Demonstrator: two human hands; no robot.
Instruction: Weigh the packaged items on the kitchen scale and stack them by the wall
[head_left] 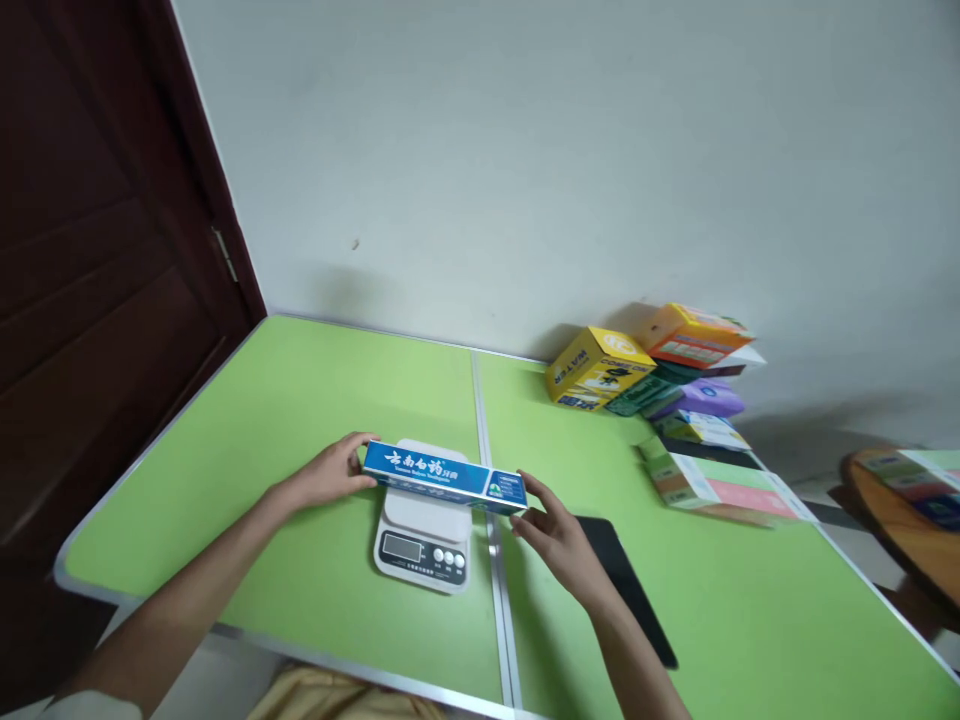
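A long blue toothpaste box (442, 478) lies crosswise over the platform of a white kitchen scale (431, 522). My left hand (337, 470) grips the box's left end between thumb and fingers. At the other end, my right hand (551, 530) holds it the same way, fingertips on the end edge. Whether the box rests on the platform or hovers just above it, I cannot tell. The scale's grey display and its round buttons face me below the box, and no digits are legible on the display.
A dark flat tablet-like slab (622, 585) lies right of the scale, partly behind my right forearm. Several packages, including a yellow box (600, 370) and an orange pack (697, 335), stand along the wall. A green-and-pink box (712, 485) sits nearer. A metal seam crosses the green table (337, 380).
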